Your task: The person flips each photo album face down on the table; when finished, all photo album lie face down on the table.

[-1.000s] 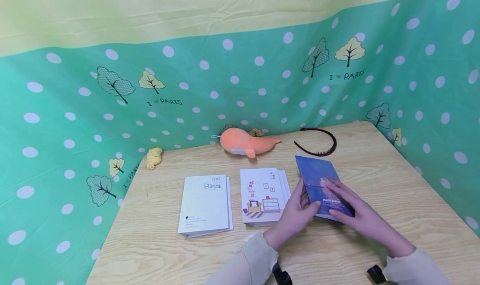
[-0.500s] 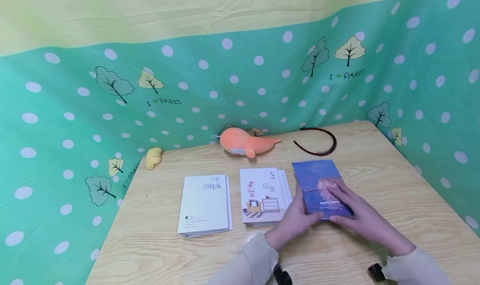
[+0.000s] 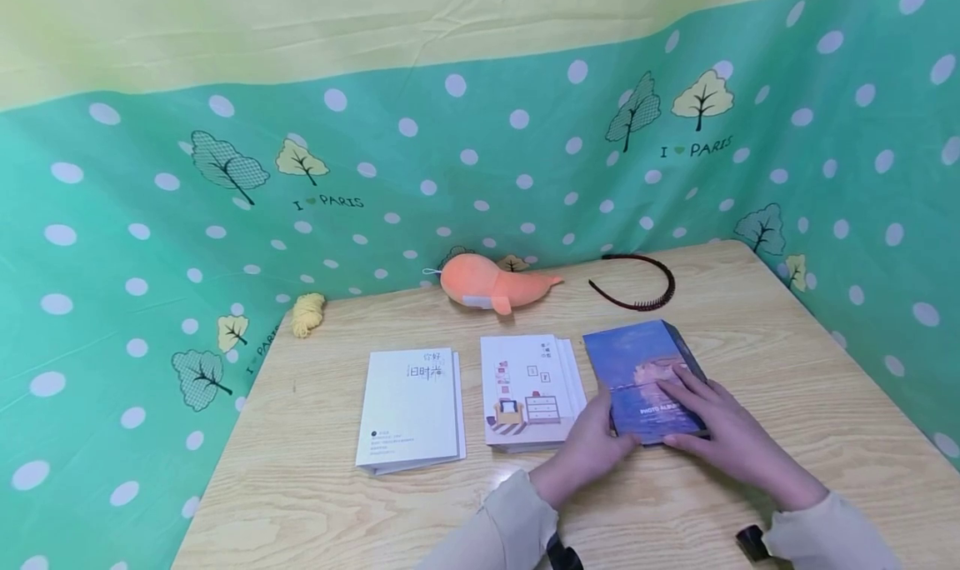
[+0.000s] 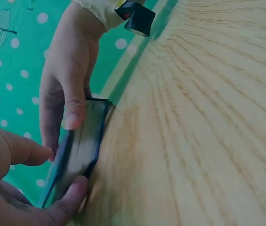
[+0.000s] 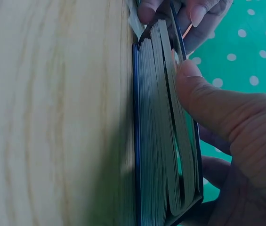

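A blue photo album lies on the wooden table, right of two white booklets. My left hand pinches its near left corner. My right hand lies over the cover with fingers spread, its thumb at the near edge. The left wrist view shows the album edge-on between my left hand and my right hand. In the right wrist view the thumb of my right hand presses on the album's page edges, which fan slightly apart under the cover.
A white booklet and a stack of illustrated booklets lie left of the album. An orange plush whale, a dark hairband and a yellow yarn bundle sit at the back. Green dotted cloth walls the table.
The album, tilted and raised at first, has come down flat and squared up beside the illustrated booklets. Both hands stayed on it and shifted slightly with it.
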Motion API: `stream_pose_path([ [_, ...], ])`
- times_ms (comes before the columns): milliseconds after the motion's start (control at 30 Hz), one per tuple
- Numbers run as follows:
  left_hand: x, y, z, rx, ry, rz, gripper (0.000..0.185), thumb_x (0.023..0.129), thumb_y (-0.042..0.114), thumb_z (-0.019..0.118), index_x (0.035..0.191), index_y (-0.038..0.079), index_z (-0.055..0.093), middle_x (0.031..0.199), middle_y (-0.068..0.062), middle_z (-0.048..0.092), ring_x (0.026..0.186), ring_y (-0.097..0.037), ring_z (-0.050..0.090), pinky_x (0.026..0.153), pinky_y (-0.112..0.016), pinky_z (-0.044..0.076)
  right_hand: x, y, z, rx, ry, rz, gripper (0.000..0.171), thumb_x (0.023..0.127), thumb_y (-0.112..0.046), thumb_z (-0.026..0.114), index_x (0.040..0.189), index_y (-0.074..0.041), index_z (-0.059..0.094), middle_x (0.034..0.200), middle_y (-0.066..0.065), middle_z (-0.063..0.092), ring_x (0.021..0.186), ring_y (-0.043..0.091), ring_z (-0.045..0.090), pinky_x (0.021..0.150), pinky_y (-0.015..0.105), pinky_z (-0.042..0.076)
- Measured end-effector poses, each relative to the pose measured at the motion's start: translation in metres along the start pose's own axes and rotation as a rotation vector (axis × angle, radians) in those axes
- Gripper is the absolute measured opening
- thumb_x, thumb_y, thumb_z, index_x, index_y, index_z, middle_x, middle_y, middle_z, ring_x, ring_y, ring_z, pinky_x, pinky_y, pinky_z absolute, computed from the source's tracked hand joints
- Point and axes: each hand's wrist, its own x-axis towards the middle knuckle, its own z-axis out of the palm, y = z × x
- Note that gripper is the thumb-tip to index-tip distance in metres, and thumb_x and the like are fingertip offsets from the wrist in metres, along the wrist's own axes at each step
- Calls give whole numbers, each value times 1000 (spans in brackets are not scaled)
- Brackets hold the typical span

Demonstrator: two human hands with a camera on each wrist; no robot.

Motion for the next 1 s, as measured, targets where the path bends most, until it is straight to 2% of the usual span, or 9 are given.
stream_pose_path([
  [133,0,3,-2,74,15,-65,68,84,5,71,145,5,42,135,-6,56,122,-14,53,102,-23,41,0,0,2,-22,-2,1,77,81,-42,76,146,-12,47,153,24,32,126,60,32,90,75,33],
  [267,-1,6,-2,188,8,-120,59,86,13,70,139,-3,50,146,-15,45,132,-24,46,107,-28,37,0,0,3,-41,-12,13,78,80,-44,76,145,-12,47,153,23,32,127,59,31,90,76,32],
  [367,-2,9,-2,243,-3,-136,56,87,17,69,136,-3,53,151,-25,35,135,-33,40,110,-32,34,0,-1,4,-51,-17,22,78,80,-45,76,145,-13,47,153,22,32,127,60,30,90,77,30],
  [500,-4,11,-2,258,-6,-153,54,87,20,68,135,0,55,149,-32,32,135,-38,39,111,-35,34,0,-1,5,-56,-11,19,78,80,-47,76,145,-14,48,153,21,33,126,61,30,91,77,30],
  [667,-6,16,-4,249,-3,-190,53,88,22,67,136,3,55,151,-30,30,135,-41,38,112,-40,33,0,-3,5,-57,-5,18,78,80,-48,75,145,-14,48,153,21,34,127,60,30,90,77,30],
  [767,-6,18,-7,256,-5,-189,52,89,24,66,136,4,56,152,-28,30,136,-40,37,112,-40,32,0,-8,4,-46,-12,45,76,82,-46,75,144,-11,49,153,23,32,127,62,28,91,79,28],
  [1000,-8,18,-19,321,4,-109,48,93,23,61,136,3,55,149,-20,40,135,-33,42,111,-40,34,6,-28,4,-51,2,80,66,85,-37,74,135,0,55,144,37,35,125,67,27,93,78,28],
])
